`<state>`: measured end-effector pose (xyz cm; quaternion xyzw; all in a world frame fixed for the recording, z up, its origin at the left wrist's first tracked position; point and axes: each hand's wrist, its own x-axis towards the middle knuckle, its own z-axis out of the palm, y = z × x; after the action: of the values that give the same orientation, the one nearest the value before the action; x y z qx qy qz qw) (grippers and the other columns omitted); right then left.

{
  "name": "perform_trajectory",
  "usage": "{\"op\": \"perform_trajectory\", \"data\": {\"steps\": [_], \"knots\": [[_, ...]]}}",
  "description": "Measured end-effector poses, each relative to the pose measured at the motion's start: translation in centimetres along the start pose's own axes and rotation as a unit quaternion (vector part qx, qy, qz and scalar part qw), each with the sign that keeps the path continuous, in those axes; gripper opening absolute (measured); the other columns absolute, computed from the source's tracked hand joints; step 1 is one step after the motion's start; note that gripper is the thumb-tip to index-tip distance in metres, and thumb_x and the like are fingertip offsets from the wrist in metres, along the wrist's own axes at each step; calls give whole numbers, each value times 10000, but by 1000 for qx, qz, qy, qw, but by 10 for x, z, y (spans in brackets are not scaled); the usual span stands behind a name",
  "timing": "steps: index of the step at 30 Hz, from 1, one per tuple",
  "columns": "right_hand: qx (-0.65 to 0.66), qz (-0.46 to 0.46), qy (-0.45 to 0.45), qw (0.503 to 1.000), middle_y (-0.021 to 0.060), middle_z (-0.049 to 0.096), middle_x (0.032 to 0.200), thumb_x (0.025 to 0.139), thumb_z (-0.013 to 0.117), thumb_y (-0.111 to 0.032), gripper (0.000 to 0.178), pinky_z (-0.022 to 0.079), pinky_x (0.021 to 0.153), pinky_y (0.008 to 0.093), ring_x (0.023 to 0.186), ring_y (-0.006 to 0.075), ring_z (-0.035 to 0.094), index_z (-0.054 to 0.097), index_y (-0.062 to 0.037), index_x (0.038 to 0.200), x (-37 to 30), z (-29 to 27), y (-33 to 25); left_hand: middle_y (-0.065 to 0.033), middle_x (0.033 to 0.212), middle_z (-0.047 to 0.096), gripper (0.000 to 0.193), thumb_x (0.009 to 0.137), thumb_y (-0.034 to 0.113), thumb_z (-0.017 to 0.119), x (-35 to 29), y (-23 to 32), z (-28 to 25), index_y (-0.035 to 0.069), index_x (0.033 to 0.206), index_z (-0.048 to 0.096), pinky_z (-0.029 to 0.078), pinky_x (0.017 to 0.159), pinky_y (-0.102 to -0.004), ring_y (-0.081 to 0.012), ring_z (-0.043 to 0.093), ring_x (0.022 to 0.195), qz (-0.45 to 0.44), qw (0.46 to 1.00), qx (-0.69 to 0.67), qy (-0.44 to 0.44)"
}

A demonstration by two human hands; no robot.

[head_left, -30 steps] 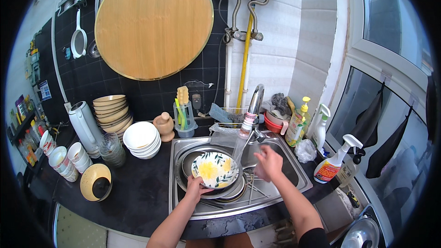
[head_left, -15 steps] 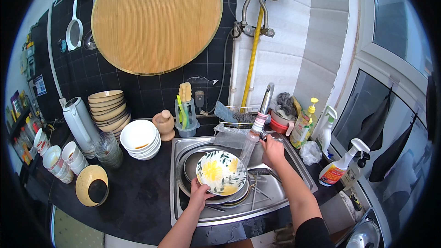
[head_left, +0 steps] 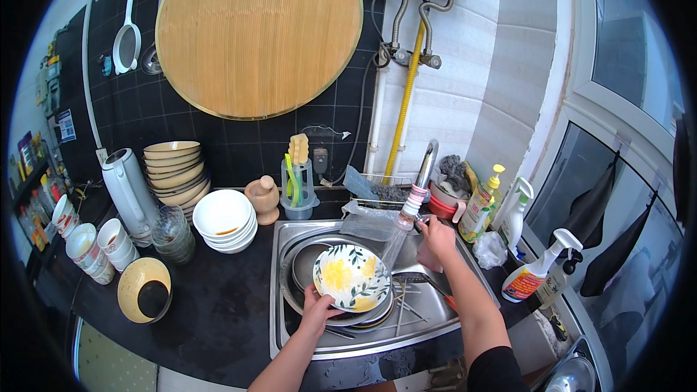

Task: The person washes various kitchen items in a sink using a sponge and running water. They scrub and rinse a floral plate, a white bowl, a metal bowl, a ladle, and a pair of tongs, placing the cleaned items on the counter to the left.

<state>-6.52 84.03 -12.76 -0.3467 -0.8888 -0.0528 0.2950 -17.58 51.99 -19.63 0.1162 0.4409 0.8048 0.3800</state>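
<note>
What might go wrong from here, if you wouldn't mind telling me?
The floral bowl could slip, since only the left hand holds it, by its rim. If dropped, it might chip against the metal basin beneath. The running water might also splash off the bowl onto the counter, whose front edge already looks wet.

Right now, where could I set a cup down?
Bare counter lies between the yellow bowl and the sink, in front of the white bowls. Crowded: left with cups; right of the sink with bottles; over it, the left hand holding the flowered bowl.
</note>
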Motion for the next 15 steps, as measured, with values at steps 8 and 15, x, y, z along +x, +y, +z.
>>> {"op": "perform_trajectory", "data": {"steps": [8, 15], "knots": [[2, 16, -43, 999, 182, 612, 689, 867, 447, -440, 416, 464, 578, 443, 658, 338, 610, 488, -26, 860, 3, -13, -3, -182, 1180, 410, 602, 709, 7, 507, 0, -1, 2, 26, 1228, 202, 537, 719, -456, -306, 522, 1019, 4, 1000, 23, 7], [-6, 13, -48, 999, 184, 617, 691, 866, 440, -452, 442, 474, 575, 446, 655, 346, 613, 493, -14, 843, 5, -12, -1, -183, 1178, 411, 610, 712, 9, 502, 0, -1, 2, 28, 1239, 195, 541, 711, -446, -303, 525, 1015, 4, 999, 39, 8]]}}
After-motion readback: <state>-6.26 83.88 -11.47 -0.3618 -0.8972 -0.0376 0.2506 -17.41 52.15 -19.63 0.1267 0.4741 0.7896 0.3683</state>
